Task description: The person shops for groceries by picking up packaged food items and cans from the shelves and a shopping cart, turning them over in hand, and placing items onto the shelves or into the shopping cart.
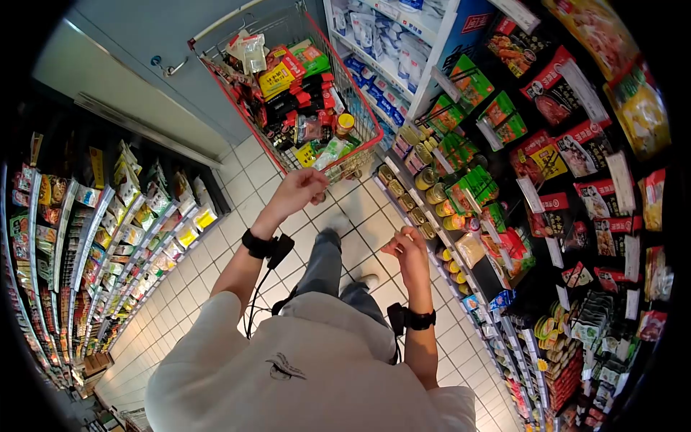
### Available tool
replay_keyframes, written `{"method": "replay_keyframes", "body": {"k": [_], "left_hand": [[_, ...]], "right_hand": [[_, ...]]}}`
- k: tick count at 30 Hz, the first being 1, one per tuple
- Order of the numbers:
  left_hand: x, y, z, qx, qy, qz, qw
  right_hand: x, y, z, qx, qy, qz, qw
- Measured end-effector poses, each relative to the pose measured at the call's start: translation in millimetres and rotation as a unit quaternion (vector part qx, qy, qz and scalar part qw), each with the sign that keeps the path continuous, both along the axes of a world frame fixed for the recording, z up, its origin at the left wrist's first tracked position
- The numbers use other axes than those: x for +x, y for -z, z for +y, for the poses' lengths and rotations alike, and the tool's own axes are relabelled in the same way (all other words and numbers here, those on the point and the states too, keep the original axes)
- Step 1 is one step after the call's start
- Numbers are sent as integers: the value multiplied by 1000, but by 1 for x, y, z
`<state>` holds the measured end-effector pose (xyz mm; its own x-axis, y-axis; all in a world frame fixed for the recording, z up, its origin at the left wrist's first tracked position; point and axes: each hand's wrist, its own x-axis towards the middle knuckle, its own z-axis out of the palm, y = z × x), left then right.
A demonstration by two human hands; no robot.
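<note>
While you stand on the tiled floor point(241, 176), your left hand point(296, 193) is held out in front of you, its fingers loosely bent in an open grip. It is right by the near end of the shopping cart point(235, 109); whether it touches the cart, you cannot tell from this view. Your right hand point(407, 248) is raised near the cans point(396, 189) on the shelf to your right, its fingers partly curled but the grip open. The cart stands ahead of you, near a grey door point(126, 36), and carries a heap of packets. A yellow packet point(277, 81) lies by a green packet point(312, 60) toward the far end, and a jar point(345, 124) with a yellow lid sits nearer you on the right side. Shelves of bagged goods point(129, 176) run along your left.
</note>
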<state>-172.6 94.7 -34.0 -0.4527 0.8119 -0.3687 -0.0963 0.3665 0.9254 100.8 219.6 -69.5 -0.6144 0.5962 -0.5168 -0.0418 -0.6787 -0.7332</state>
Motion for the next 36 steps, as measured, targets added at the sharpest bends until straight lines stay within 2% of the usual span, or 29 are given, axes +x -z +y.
{"method": "replay_keyframes", "body": {"k": [3,8,10,12,14,16,19,21,22,23,24,25,26,28,29,32,36], "left_hand": [[-35,8,27,16,-27,-49,998],[-149,39,77,-11,-46,-67,997],[-198,59,99,-53,-29,-65,996],[-240,78,120,-39,-48,-79,995],[-276,115,138,-73,-42,-55,995],[-300,172,153,-114,-30,-94,989],[-306,201,166,-192,7,-91,977],[-304,260,181,-306,95,12,947],[-304,293,187,-308,102,6,946],[-300,320,188,-350,176,58,918],[-296,329,190,-387,249,110,881],[-296,338,188,-363,283,101,882],[-294,345,188,-364,291,96,880],[-287,354,188,-341,329,187,861],[-288,359,191,-351,379,190,835],[-282,390,187,-364,391,237,811],[-284,383,199,-400,390,109,822]], "right_hand": [[-48,7,23,8,-17,-21,1000],[-162,36,61,10,-44,-65,997],[-208,52,77,-12,-55,-107,993],[-252,64,91,-61,-61,-99,991],[-290,72,102,-88,-62,-116,987],[-319,82,112,-106,-61,-109,986],[-347,100,121,-145,-73,-123,979],[-357,118,126,-187,-86,-117,971],[-364,123,129,-191,-80,-124,970],[-369,126,127,-208,-72,-135,966],[-374,130,127,-224,-64,-147,961],[-376,132,128,-230,-65,-150,959],[-379,133,129,-234,-58,-155,958],[-381,136,132,-258,-38,-119,958],[-385,140,134,-267,-37,-145,952],[-386,144,140,-275,-39,-143,950],[-392,149,149,-265,-64,-173,946]]}}
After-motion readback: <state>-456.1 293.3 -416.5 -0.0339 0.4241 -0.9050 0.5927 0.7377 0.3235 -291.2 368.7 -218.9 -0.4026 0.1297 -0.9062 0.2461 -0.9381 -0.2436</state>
